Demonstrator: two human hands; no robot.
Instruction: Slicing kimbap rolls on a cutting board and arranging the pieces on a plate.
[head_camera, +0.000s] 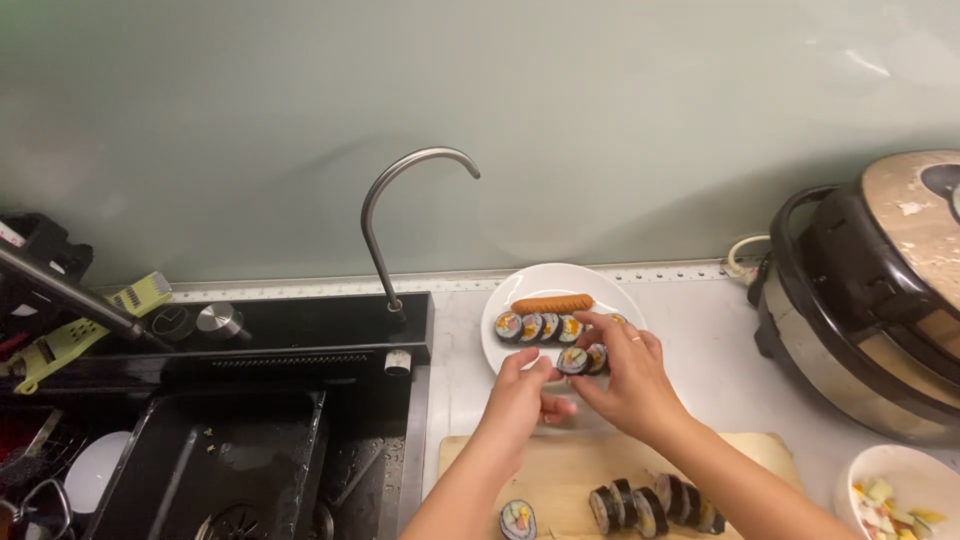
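Holding two rice roll slices (583, 359) together with both hands (580, 385) over the white plate (610, 285) mid-frame, I thought a loose pinch could drop them onto the counter (700, 350).

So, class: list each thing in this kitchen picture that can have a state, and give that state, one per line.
Left hand: holding a roll slice at the plate's edge.
Right hand: fingers on the same slices.
White plate: part-filled with a sausage and sliced rolls.
Sliced rolls: lined up in a row.
Faucet: off.
Sink: wet.
Cutting board: bears more cut slices.
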